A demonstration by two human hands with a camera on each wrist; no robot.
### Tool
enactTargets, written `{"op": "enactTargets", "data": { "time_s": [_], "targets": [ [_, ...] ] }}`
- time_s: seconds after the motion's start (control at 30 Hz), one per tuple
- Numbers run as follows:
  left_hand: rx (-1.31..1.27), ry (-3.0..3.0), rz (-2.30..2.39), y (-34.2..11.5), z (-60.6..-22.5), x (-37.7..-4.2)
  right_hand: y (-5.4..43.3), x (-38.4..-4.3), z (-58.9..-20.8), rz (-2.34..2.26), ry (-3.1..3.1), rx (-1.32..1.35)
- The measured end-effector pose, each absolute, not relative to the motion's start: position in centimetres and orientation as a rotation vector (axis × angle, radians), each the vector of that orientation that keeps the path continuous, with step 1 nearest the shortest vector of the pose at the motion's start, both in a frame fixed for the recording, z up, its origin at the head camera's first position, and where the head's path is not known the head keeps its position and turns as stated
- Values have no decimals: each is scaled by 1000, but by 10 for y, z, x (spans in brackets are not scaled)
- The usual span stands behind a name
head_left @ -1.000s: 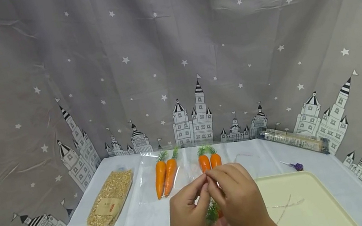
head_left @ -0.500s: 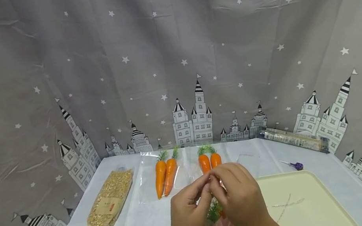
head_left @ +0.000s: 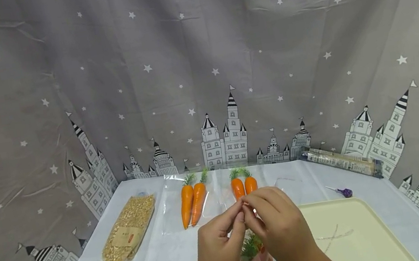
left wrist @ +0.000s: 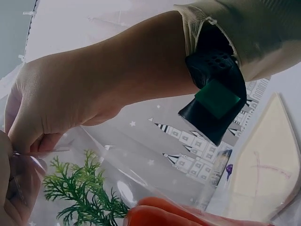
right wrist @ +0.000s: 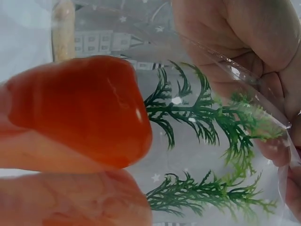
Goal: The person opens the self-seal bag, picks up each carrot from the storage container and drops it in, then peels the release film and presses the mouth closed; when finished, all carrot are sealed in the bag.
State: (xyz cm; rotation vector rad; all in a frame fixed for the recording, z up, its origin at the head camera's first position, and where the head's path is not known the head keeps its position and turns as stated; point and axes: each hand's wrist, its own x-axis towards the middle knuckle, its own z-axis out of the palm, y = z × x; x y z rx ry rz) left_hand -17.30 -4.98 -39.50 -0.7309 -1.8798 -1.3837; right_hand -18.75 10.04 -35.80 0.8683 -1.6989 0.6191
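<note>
At the front middle of the table, my left hand [head_left: 220, 239] and right hand [head_left: 280, 227] meet fingertip to fingertip at the gathered mouth of a clear plastic bag [right wrist: 235, 70]. Inside it lie two orange carrots [right wrist: 84, 113] with feathery green tops [right wrist: 193, 110]. A thin, see-through strip that looks like a twist tie [left wrist: 47, 151] shows between the fingers. My left fingers pinch the bag's neck; my right thumb and fingers appear to pinch the strip. The fingertips partly cover one another, so the exact hold is hard to see.
Two more bags of carrots [head_left: 188, 208] [head_left: 237, 186] lie behind the hands. At left is a packet of grain [head_left: 130, 229]. A cream tray [head_left: 355, 207] with crossed thin strips [head_left: 333, 236], a purple-headed lollipop [head_left: 344, 192] and a long clear packet [head_left: 341, 161] lie at right.
Both hands stay together at the bag's mouth. Their fingertips shift slightly, and a small gap opens between the right thumb and index finger. The head view has moved a little.
</note>
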Motion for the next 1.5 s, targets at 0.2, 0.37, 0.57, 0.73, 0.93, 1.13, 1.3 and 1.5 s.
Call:
{"op": "enactTargets", "data": {
  "time_s": [0.2,0.37,0.57,0.73,0.93,1.13,1.3,1.5],
  "targets": [
    [-740,-1895,-1303,-48,-392,-173,101,-188,-356,588,-1685,858],
    [-728,-1911,-1297,-47,-391,-171,102,-188,-356,567,-1687,839],
    [-690,-1915,-1277,-46,-391,-171,104,-188,-358,577,-1712,808],
    [-667,-1927,-1295,-46,-392,-172,104,-187,-360,642,-1762,781],
    [-640,-1946,-1319,-47,-392,-171,105,-186,-363,729,-1812,745],
    [-598,-1984,-1360,-47,-391,-169,104,-187,-364,862,-1829,681],
    [-560,-2015,-1388,-46,-391,-168,104,-186,-365,923,-1856,624],
    [-527,-2003,-1466,-48,-390,-168,108,-187,-364,1000,-1870,523]
  ]
}}
